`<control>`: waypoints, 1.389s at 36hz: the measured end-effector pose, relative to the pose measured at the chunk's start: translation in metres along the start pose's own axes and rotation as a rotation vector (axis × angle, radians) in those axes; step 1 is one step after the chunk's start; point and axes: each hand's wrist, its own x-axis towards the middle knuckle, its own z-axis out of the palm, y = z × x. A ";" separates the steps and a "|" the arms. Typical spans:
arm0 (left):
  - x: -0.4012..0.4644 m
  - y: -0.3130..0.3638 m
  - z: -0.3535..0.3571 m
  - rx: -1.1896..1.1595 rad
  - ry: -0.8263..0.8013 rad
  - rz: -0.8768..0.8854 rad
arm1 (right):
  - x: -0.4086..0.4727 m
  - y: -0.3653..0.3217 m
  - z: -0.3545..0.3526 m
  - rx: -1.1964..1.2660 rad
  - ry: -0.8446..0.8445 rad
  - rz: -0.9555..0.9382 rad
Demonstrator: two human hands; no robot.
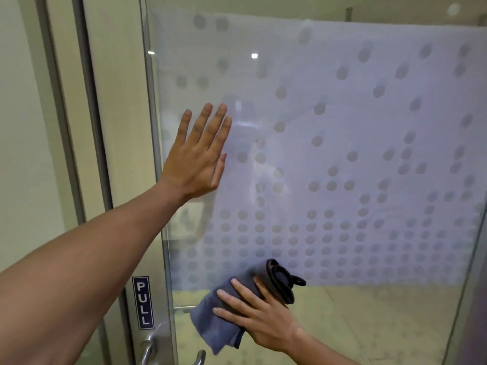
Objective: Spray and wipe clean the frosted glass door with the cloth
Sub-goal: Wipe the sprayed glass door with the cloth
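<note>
The frosted glass door (355, 143) fills the view, its pale film dotted with clear circles that crowd together toward the lower edge. My left hand (199, 154) lies flat and empty against the glass near the door's left edge, fingers spread upward. My right hand (259, 314) presses a folded grey-blue cloth (224, 314) with a black hem against the glass at the bottom edge of the frosted band. No spray bottle is in view.
A blue PULL sign (143, 302) sits on the metal door frame at lower left, above a metal handle (147, 349). A second handle (200, 358) shows behind the glass. A pale wall and vertical frame strips (89, 101) stand to the left.
</note>
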 end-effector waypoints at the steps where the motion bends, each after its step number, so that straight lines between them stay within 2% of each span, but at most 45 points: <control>1: 0.000 0.000 0.000 0.002 -0.001 0.000 | -0.001 0.003 0.000 -0.006 0.001 -0.004; 17: -0.022 -0.033 -0.008 0.080 -0.055 0.051 | 0.023 0.059 -0.037 -0.036 0.094 0.091; 25: -0.045 -0.070 -0.012 0.069 -0.064 -0.007 | 0.053 0.080 -0.062 0.012 0.187 0.221; 35: -0.064 -0.084 -0.007 -0.004 -0.039 -0.189 | 0.120 0.102 -0.104 0.085 0.288 0.429; 50: -0.066 -0.083 -0.004 -0.040 -0.010 -0.218 | 0.199 0.155 -0.156 0.060 0.429 0.623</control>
